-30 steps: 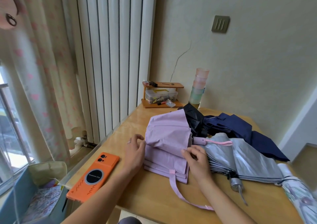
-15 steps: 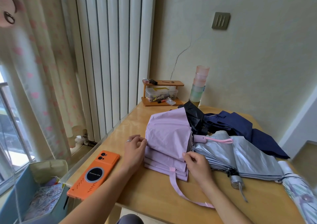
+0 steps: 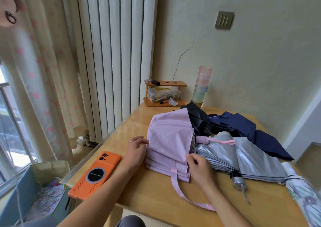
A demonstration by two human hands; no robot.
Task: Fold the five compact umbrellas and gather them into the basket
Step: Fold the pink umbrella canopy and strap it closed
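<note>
We log: left grip (image 3: 136, 150) pinches lilac umbrella (image 3: 170, 136) fabric's left edge | right grip (image 3: 199, 167) pinches its right edge | umbrella lies on tabletop (image 3: 156, 195)

Wooden table (image 3: 156, 197) with orange phone (image 3: 95, 175), lilac umbrella (image 3: 169, 140), silver umbrella (image 3: 243, 159), navy umbrella (image 3: 243, 126), small rack (image 3: 164, 94), stacked cups (image 3: 202, 85).

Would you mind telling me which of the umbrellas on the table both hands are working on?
The lilac fabric umbrella: the left hand and right hand pinch its pleated panels. No hand grips the silver umbrella, navy umbrella or black umbrella.
</note>
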